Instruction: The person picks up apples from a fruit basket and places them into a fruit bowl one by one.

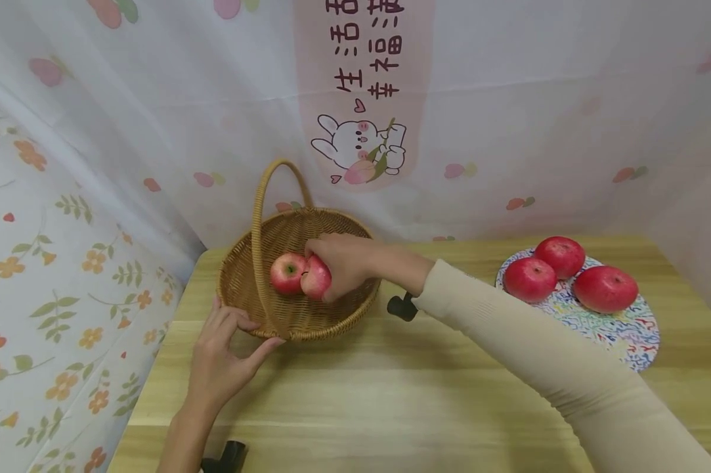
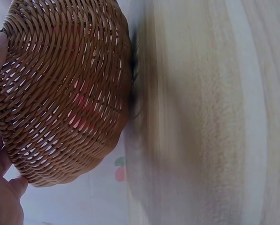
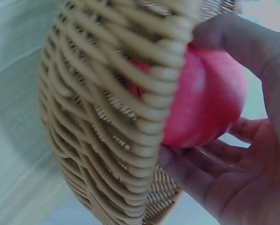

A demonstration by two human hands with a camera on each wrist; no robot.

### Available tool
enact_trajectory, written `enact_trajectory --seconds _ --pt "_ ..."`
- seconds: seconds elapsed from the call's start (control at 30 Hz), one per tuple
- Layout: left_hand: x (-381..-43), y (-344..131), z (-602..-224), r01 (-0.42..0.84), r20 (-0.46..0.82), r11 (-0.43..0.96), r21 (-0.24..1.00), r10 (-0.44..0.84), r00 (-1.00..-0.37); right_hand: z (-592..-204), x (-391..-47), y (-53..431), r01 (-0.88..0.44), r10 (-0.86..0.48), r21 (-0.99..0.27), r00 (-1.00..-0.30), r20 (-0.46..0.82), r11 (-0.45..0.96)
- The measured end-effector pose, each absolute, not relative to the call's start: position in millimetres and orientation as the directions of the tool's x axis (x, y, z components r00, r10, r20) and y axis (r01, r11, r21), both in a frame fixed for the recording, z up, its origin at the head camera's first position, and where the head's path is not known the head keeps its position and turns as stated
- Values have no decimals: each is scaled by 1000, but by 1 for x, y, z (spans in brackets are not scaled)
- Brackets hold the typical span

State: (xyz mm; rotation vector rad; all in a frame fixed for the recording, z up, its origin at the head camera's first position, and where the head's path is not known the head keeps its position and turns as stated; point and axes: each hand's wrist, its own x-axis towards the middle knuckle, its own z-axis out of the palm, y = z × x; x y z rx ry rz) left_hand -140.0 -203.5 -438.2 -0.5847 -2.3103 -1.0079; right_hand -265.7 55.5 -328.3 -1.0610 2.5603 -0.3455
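A wicker basket (image 1: 346, 324) with a tall arched handle stands at the left of the table. My left hand (image 1: 222, 358) holds its near left rim, the thumb by the handle's base and the other fingers spread along the edge. In the left wrist view, the fingers (image 2: 18, 185) touch the woven side. My right hand (image 1: 346, 263) reaches into the basket and grips a red apple (image 1: 316, 279), thumb on one side and fingers on the other. Beside it in the basket lies another apple (image 1: 287, 272), its stem end up. The right wrist view shows the held apple (image 3: 205, 98) behind the rim.
On the right, a plate (image 1: 639, 335) with a colourful squiggle pattern bears three red apples (image 1: 604, 289). The right forearm crosses in front of it. A printed white curtain (image 1: 509, 131) hangs behind the wooden table (image 1: 355, 407), and a floral cloth (image 1: 65, 315) hangs at the left.
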Motion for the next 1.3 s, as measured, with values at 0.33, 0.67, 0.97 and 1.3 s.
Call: enact_trajectory --seconds 0.33,0.67,0.97,1.3 --pt "-140 -203 -436 551 599 637 538 171 -782 -328 -248 76 -600 -688 -463 -725 -32 653" --pt "-139 -204 -439 565 613 630 533 173 -771 -339 -220 98 -532 -544 -659 -811 217 532" --pt "-147 -202 -436 580 617 630 516 196 -762 -345 -203 137 -413 -339 -787 -900 275 458" --pt "-141 -201 -438 574 621 650 498 195 -759 -369 -178 171 -284 -161 -857 -958 237 429"
